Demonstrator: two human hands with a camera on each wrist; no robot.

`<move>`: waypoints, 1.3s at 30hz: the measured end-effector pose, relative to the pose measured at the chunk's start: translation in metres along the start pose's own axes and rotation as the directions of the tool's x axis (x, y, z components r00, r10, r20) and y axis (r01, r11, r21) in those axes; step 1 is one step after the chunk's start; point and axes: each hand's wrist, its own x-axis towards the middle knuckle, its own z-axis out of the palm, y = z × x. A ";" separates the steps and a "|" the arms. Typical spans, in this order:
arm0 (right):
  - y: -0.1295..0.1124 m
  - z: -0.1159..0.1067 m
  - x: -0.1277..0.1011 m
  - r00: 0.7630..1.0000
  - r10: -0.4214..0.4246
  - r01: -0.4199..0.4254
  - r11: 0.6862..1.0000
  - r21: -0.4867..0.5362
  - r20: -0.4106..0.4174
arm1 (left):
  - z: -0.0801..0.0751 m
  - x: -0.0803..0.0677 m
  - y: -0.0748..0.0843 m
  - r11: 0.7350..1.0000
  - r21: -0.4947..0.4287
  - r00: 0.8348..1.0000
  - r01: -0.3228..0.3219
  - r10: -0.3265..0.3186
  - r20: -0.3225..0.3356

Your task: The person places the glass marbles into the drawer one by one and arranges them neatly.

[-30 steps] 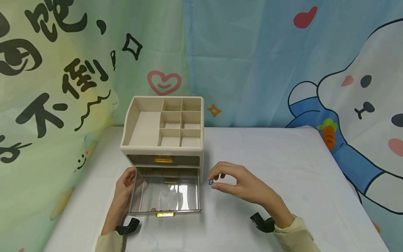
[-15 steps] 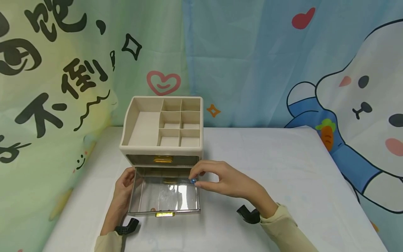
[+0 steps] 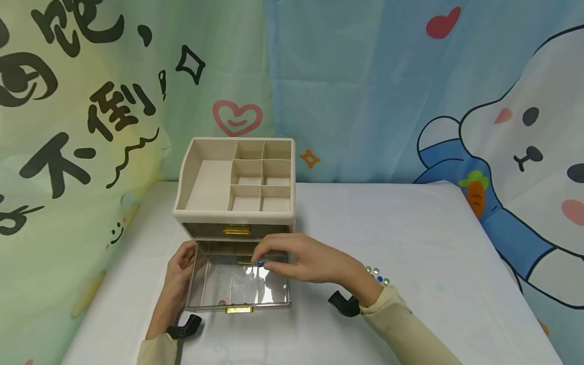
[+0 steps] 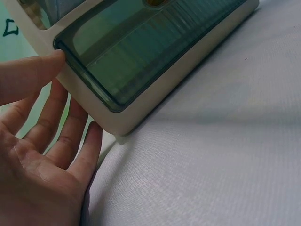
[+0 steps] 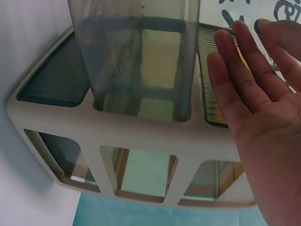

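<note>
Over the pulled-out lower drawer of the beige organizer, the right hand pinches a small blue bead between thumb and fingertips, the other fingers loosely curved. The bead sits above the drawer's back right part, just in front of the organizer's face. The drawer is clear smoky plastic with thin straight walls, a dividing rib along its floor and a gold handle on its front edge; its glossy floor reflects light, and a small reddish spot shows near the front wall, too small to tell what it is. The left hand lies flat against the drawer's left wall, fingers straight; in the left wrist view its fingers touch the rounded beige corner of the frame.

Above, the upper drawer is pushed in, tinted and ribbed, with its own gold handle. The organizer's top is an open tray: one long compartment on the left and six small square ones on the right, all showing bare beige floors.

A bead bracelet circles the right wrist beside a cream sleeve. The organizer stands near the back left of the white cloth-covered table, whose right half stretches open to the far edge. Cartoon-printed curtains hang behind.
</note>
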 end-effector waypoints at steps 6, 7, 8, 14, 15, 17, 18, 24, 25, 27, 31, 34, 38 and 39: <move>0.002 0.004 0.012 0.999 0.010 -0.009 1.000 -0.013 0.037 | 0.000 0.001 0.001 1.000 0.020 1.000 0.007 -0.007 -0.001; 0.003 0.005 0.014 0.999 0.016 -0.015 1.000 -0.016 0.043 | 0.000 0.001 0.001 1.000 0.023 1.000 0.006 -0.006 -0.001; 0.004 0.006 0.016 0.999 0.024 -0.022 0.999 -0.027 0.049 | 0.000 0.001 0.001 1.000 0.020 1.000 0.004 -0.004 -0.002; 0.008 0.014 0.025 0.992 0.077 -0.067 0.993 -0.094 0.103 | 0.000 0.001 -0.001 1.000 0.004 1.000 -0.010 0.010 0.003; 0.009 0.015 0.026 0.991 0.078 -0.066 0.992 -0.107 0.111 | 0.000 0.001 -0.001 1.000 0.003 1.000 -0.011 0.011 0.003; 0.011 0.018 0.028 0.989 0.073 -0.056 0.989 -0.137 0.127 | -0.001 0.001 -0.002 1.000 -0.010 1.000 -0.018 0.018 0.006; 0.011 0.019 0.029 0.989 0.069 -0.048 0.988 -0.149 0.134 | -0.001 0.001 -0.002 1.000 -0.011 1.000 -0.020 0.020 0.007; 0.013 0.023 0.035 0.985 0.072 -0.037 0.976 -0.216 0.160 | -0.001 0.000 -0.002 0.999 -0.020 0.999 -0.032 0.032 0.011; 0.013 0.024 0.036 0.983 0.082 -0.044 0.973 -0.225 0.165 | 0.000 0.000 -0.002 0.999 -0.023 0.999 -0.034 0.034 0.009; 0.012 0.024 0.038 0.978 0.103 -0.058 0.970 -0.235 0.182 | 0.000 0.001 -0.001 0.999 -0.026 0.999 -0.036 0.036 0.006; 0.011 0.027 0.042 0.961 0.138 -0.062 0.952 -0.300 0.240 | 0.000 0.001 -0.001 0.999 -0.035 0.999 -0.040 0.040 0.002; 0.011 0.032 0.045 0.949 0.153 -0.051 0.938 -0.343 0.277 | 0.000 0.000 0.000 0.998 -0.038 0.999 -0.044 0.044 0.004; 0.011 0.036 0.046 0.943 0.160 -0.047 0.932 -0.360 0.291 | 0.000 0.000 -0.001 0.998 -0.033 0.999 -0.044 0.044 0.006; 0.011 0.037 0.046 0.943 0.159 -0.043 0.929 -0.368 0.291 | 0.000 0.000 -0.001 0.998 -0.035 0.999 -0.045 0.045 0.006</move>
